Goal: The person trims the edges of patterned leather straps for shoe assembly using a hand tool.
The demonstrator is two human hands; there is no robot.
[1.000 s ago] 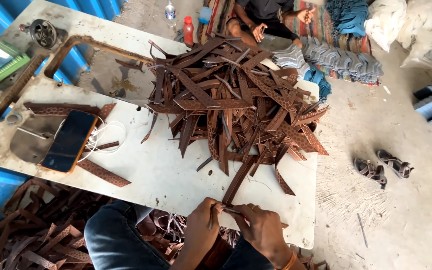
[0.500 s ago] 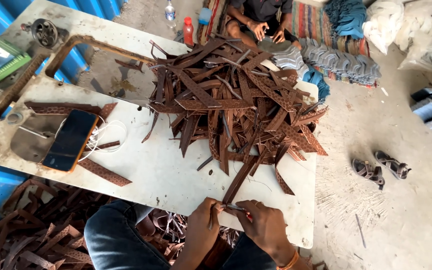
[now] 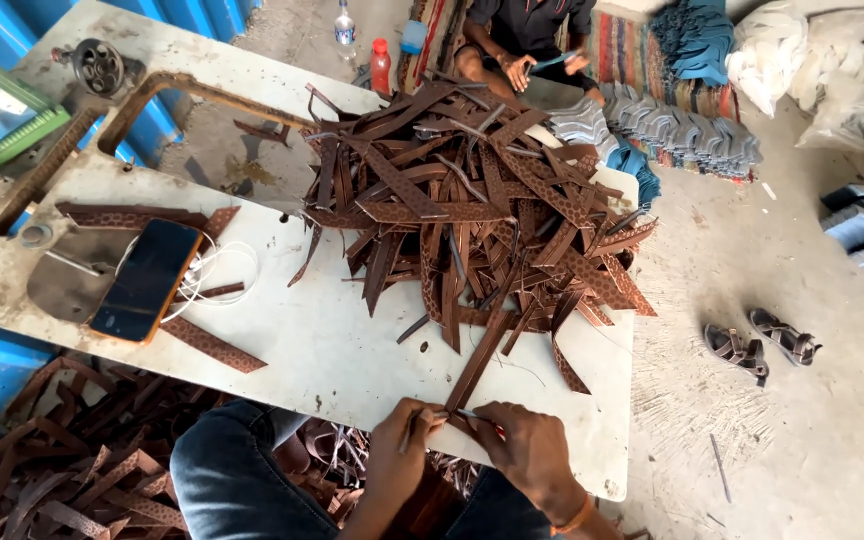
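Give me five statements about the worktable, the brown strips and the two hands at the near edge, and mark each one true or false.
1. Both hands, left hand and right hand, meet on one brown strip at the near edge of the white table. True.
2. The phone lies on top of the pile of strips. False: it lies on the table, apart from the pile, to its left in the view.
3. A white cable lies beside the phone. True.
4. The pair of sandals stands on the table. False: it lies on the floor to the right.
5. The red bottle lies between the hands. False: it stands beyond the table's far edge.
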